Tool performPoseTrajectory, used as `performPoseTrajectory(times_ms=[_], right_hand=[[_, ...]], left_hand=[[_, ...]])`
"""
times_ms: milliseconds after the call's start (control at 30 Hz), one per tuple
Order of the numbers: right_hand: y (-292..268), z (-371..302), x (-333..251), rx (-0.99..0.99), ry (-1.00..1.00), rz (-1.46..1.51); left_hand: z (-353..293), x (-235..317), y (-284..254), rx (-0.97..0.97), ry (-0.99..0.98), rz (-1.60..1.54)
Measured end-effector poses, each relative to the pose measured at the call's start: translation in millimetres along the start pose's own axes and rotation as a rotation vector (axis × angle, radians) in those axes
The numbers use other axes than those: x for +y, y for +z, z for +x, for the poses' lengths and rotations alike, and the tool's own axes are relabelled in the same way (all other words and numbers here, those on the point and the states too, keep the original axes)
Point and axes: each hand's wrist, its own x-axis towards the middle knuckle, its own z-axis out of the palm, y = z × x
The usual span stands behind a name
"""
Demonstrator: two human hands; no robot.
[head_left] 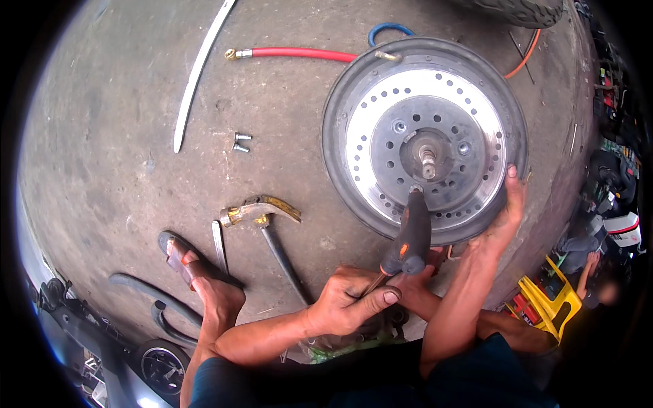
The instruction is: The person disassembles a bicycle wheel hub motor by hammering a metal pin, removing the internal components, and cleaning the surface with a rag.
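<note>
My left hand (354,299) is closed around the thin metal shaft of what looks like a screwdriver. Its thick black and orange handle (411,234) points up over the wheel, its far end beside the lower part of the disc's hub area. The wheel (333,163) lies tilted in front of me, with a dark rim, a shiny drilled brake disc (360,146) and an axle (427,162) standing out of its centre. On its lower right edge my right hand (496,224) grips the rim, thumb on top; the other fingers are mostly hidden beneath.
A claw hammer (277,251) and a flat metal bar (219,246) lie near my sandalled foot (197,262). Two bolts (241,141), a long pale lever (198,75) and a red hose (299,52) are farther off. A yellow stool (561,306) stands right, near another person (598,285).
</note>
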Motion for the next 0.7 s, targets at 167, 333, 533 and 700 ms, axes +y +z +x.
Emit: performPoseTrajectory(times_ms=[167, 333, 533, 700], right_hand=[[0.8, -0.4, -1.9, -0.005, 0.025, -0.051], [-1.6, 1.8, -3.9, -0.022, 0.066, -0.038], [-3.5, 5.8, -3.9, -0.046, 0.037, -0.064], [-0.7, 7.3, -6.1, -0.042, 0.038, -0.045]], left_hand=[[-0.5, 3.1, 10.7, 0.072, 0.058, 0.06], [-3.6, -0.2, 17.5, 0.127, 0.073, 0.071], [-5.2, -2.6, 24.5, 0.166, 0.066, 0.123], [-3.6, -4.6, 29.4, 0.203, 0.109, 0.119]])
